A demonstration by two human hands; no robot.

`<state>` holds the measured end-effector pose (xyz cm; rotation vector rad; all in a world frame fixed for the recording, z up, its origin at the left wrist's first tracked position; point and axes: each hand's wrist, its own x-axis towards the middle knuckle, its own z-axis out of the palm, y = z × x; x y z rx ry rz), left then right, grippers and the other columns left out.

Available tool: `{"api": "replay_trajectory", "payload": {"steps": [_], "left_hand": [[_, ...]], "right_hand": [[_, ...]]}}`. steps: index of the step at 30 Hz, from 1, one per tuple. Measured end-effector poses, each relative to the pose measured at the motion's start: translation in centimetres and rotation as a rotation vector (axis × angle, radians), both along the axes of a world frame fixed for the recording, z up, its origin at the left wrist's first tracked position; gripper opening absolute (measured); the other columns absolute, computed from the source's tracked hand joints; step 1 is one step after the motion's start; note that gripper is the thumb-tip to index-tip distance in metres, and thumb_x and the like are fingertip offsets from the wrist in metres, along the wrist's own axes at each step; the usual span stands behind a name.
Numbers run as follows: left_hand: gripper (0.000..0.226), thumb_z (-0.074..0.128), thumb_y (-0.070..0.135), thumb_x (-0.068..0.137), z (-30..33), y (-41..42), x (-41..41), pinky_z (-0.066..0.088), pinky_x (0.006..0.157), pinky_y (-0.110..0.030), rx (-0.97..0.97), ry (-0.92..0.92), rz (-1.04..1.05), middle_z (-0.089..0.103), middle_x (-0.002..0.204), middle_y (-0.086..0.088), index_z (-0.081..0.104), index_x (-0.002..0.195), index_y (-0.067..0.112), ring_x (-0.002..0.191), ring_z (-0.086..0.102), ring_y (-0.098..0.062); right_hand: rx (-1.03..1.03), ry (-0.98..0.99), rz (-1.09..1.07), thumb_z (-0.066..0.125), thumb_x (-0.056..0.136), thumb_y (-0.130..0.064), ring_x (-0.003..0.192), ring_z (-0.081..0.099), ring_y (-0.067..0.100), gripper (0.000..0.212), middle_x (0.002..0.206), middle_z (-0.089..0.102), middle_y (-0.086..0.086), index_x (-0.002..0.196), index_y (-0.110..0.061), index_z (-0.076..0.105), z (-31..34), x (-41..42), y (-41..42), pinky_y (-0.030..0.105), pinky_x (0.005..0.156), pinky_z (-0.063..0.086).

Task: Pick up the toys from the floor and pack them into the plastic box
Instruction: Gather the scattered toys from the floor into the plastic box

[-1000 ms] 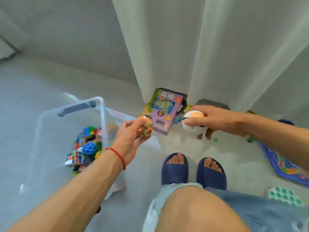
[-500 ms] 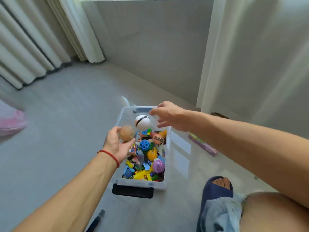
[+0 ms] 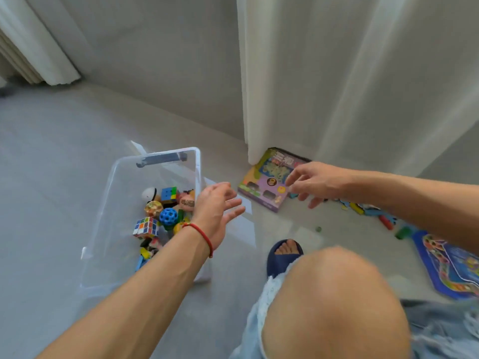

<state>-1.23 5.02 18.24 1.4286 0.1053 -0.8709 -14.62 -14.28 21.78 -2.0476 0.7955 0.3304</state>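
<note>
- Head view: the left arm reaches forward across the near right corner of the plastic box (image 3: 155,161); the left hand (image 3: 217,211) hangs over the box's right wall, fingers straight and spread, holding nothing. A red cord circles that wrist.
- The right arm stretches in from the right, and the right hand (image 3: 315,181) hovers above the purple game box (image 3: 264,185) on the floor (image 3: 51,177), fingers loosely extended and empty; whether a fingertip touches the game box is hard to tell through the blur.
- The clear plastic box stands on the floor, open. Inside lie a white ball (image 3: 149,194), a puzzle cube (image 3: 146,227), a blue holed ball (image 3: 168,216), a speckled ball (image 3: 153,208) and other small toys.
- More toys lie on the floor at right: small colored blocks (image 3: 386,222) and a blue board (image 3: 451,265).
</note>
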Motion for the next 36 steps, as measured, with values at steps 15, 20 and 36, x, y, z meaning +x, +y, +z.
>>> {"api": "replay_trajectory", "payload": {"steps": [15, 20, 36], "left_hand": [[0.024, 0.066, 0.01, 0.083, -17.4, -19.6, -10.8, 0.053, 0.076, -0.032, 0.543, -0.605, -0.876, 0.064, 0.099, -0.006, 0.062, 0.105, 0.018, 0.081, 0.061, -0.022], [0.05, 0.072, 0.015, 0.081, -25.0, -19.3, -9.3, 0.046, 0.09, -0.032, 0.715, -0.882, -1.073, 0.05, 0.119, -0.016, 0.056, 0.128, 0.019, 0.096, 0.059, -0.034], [0.012, 0.07, 0.007, 0.086, -27.9, -25.3, -13.5, 0.056, 0.067, -0.023, 0.342, -0.371, -0.74, 0.072, 0.083, -0.007, 0.07, 0.094, 0.016, 0.065, 0.069, -0.013]], "right_hand": [[-0.102, 0.381, -0.621, 0.056, 0.095, -0.022, 0.103, 0.063, 0.03, 0.031, 0.114, 0.066, 0.009, 0.121, -0.009, 0.064, -19.9, -20.6, -11.5, 0.035, 0.086, 0.052], [-0.203, 0.331, -0.763, 0.06, 0.093, -0.025, 0.109, 0.06, 0.03, 0.035, 0.125, 0.061, 0.013, 0.126, -0.015, 0.057, -26.7, -22.5, -10.2, 0.041, 0.092, 0.052], [-0.637, 0.521, -0.824, 0.036, 0.097, -0.063, 0.123, 0.05, 0.044, 0.084, 0.152, 0.026, 0.028, 0.152, -0.001, 0.022, -33.7, -19.5, -17.3, 0.045, 0.09, 0.05]]}}
